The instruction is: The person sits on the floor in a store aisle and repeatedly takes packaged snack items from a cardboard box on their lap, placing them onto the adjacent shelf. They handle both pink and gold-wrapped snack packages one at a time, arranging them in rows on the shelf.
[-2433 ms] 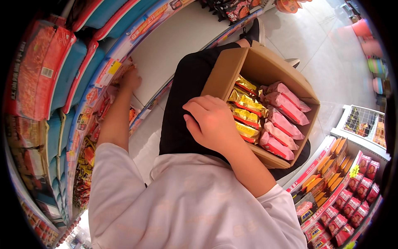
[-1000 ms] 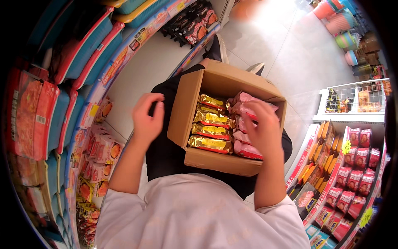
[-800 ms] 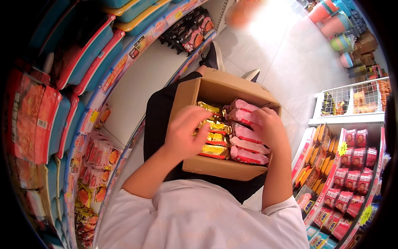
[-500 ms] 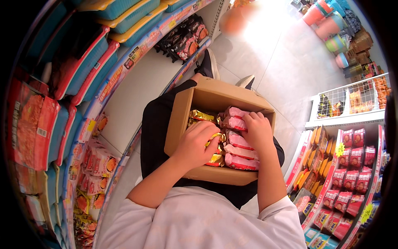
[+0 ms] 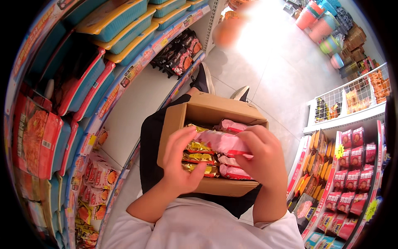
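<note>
An open cardboard box (image 5: 172,128) rests on my lap, holding gold packets (image 5: 201,158) in a row on the left and pink packets (image 5: 234,172) on the right. My right hand (image 5: 265,153) pinches one end of a pink snack packet (image 5: 224,142), lifted just above the others and slightly blurred. At the box's left side is my left hand (image 5: 180,159), thumb and fingers spread. Its fingertips are close to the lifted packet's other end; whether they touch is unclear.
On my left, curved shelves carry blue trays with yellow lids (image 5: 124,25), red boxes (image 5: 33,141) and hanging black packets (image 5: 178,54). A rack of red packets (image 5: 356,157) stands at right, below a white wire basket (image 5: 352,99). Plastic buckets (image 5: 323,29) are stacked far right.
My right hand has raised a pink packet out of its row and tilted it across the box. My left hand has let go of the gold packets and moved left, opening.
</note>
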The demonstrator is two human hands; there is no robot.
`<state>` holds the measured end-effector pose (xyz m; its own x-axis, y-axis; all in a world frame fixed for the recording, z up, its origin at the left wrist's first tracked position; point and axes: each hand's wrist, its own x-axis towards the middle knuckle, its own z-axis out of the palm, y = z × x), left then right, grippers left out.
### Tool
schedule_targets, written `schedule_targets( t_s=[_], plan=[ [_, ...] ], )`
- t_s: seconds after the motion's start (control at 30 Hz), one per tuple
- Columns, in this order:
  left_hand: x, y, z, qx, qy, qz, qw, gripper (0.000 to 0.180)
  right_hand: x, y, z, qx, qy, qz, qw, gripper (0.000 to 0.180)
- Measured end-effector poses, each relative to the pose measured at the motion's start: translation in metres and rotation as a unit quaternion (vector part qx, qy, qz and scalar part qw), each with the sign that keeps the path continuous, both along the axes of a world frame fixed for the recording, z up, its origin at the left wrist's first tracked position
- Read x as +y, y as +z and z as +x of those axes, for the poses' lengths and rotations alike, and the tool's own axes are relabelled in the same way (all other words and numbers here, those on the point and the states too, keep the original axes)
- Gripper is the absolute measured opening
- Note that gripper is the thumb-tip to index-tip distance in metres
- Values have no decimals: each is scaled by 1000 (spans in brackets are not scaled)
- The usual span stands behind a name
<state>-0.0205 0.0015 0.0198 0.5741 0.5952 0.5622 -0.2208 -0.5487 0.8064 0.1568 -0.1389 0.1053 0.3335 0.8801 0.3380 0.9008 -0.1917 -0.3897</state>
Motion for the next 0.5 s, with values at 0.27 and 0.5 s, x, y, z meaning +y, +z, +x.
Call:
schedule_targets(
  t_s=[0.27,0.5],
  plan=[
    [-1,17,-7,66,-41,-141,987,35,23,-7,-47,-22,42,-20,999,31],
    [2,-1,-4,77,15,-158,984,21,8,-15,-36,61,43,-14,997,36]
  ],
)
